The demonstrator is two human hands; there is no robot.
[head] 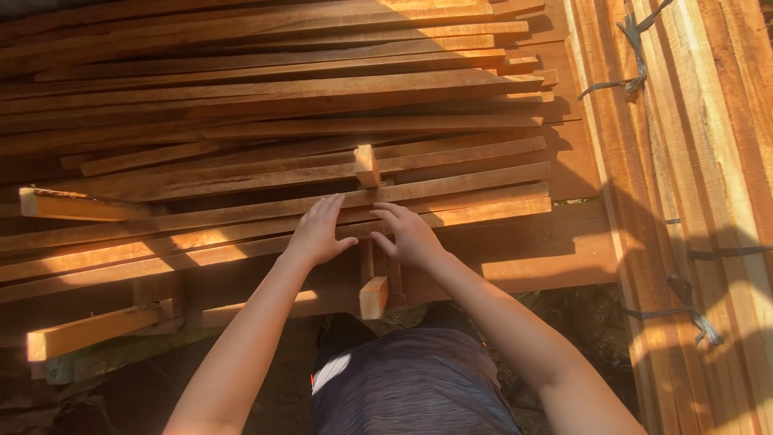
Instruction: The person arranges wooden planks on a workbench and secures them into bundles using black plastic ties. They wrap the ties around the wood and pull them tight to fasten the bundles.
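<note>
Wood pile [241,105], both hands [318,231] on slats [451,201].

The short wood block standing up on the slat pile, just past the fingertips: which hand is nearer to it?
Right, narrowly. The right hand lies just below the short wood block, fingertips pointing toward it; the left hand lies below and further left.

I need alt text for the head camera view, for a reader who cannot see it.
Seen from above, a person's left hand and right hand rest flat on a stack of long wooden slats. A short crosswise stick pokes out below them, and tied timber bundles lie at right.
</note>
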